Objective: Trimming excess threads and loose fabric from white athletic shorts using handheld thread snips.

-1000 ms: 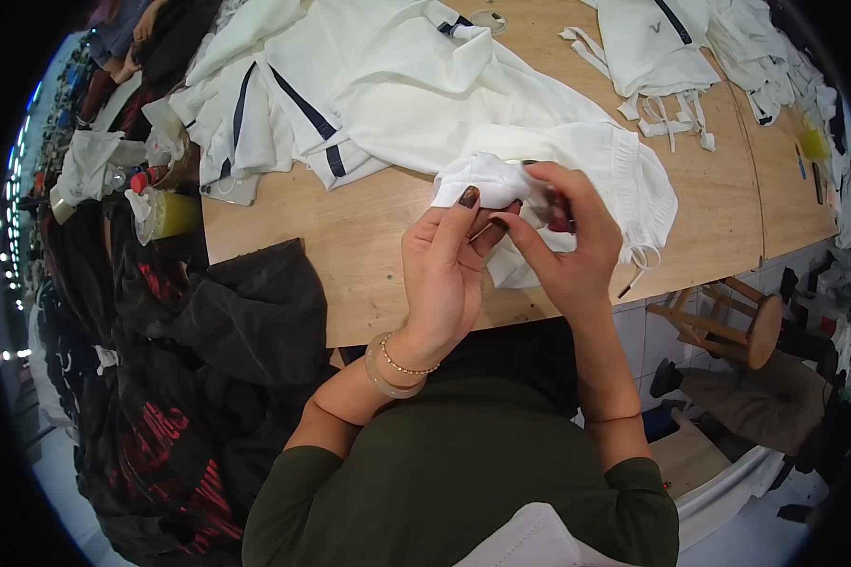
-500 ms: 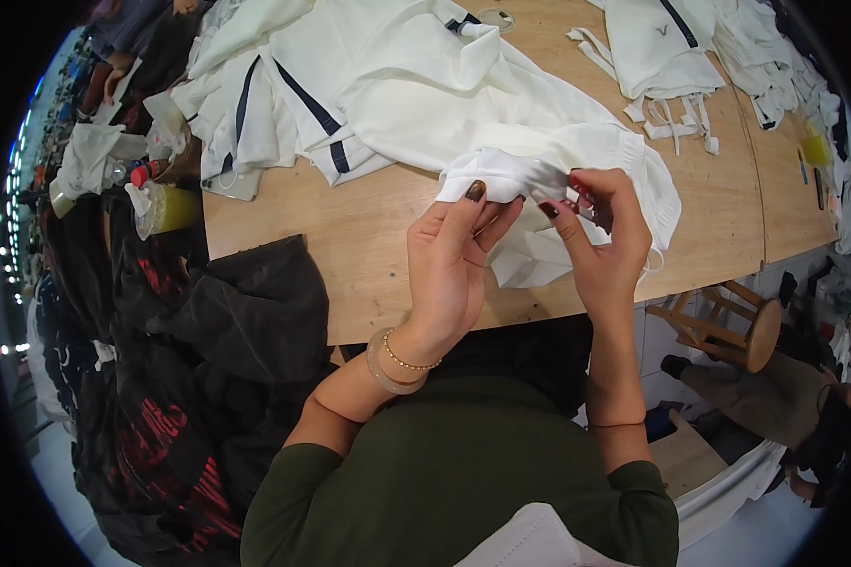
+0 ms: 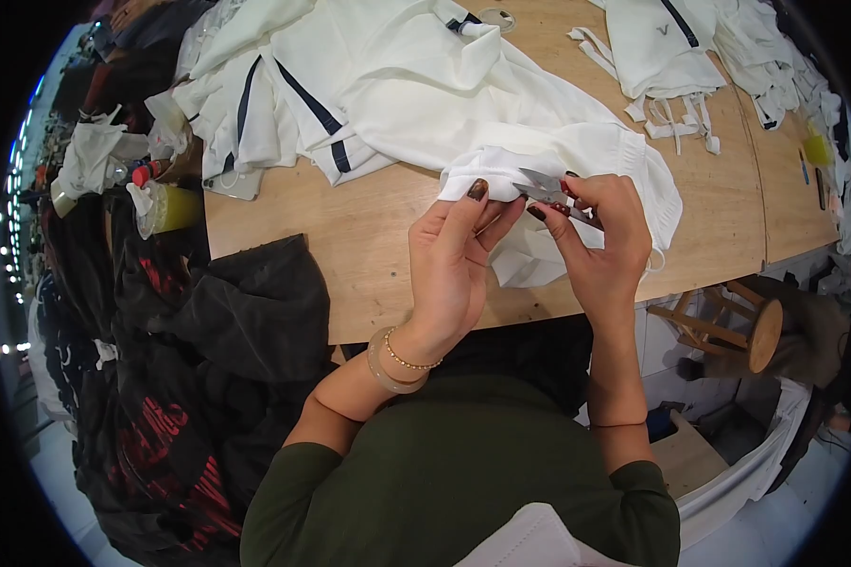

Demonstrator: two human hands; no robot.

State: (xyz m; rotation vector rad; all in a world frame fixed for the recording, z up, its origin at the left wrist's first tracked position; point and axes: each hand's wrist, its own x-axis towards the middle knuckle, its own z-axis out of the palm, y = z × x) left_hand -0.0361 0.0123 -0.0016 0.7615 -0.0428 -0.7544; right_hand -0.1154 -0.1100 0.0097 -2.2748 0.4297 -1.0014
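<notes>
My left hand (image 3: 449, 269) pinches the edge of a white garment (image 3: 487, 168) between thumb and fingers. The garment spreads away across the wooden table, with dark stripes and a gathered elastic edge. In my right hand (image 3: 613, 246) is a small pair of thread snips (image 3: 545, 187) with red grips. Their metal blades look slightly parted and point left, close to my left fingertips and the held cloth. Whether the blades touch a thread cannot be made out.
The wooden table (image 3: 265, 283) carries more white garments (image 3: 657, 47) at the far right. A phone (image 3: 243, 185) lies by the left edge, near a cup of yellow drink (image 3: 175, 210). Dark clothes (image 3: 255, 302) pile up at left. A wooden stool (image 3: 764, 335) stands right.
The blurred snips now show sharply, their blades closer to my left fingertips. My right hand has shifted slightly. My left hand keeps its place, and a person near the stool has moved.
</notes>
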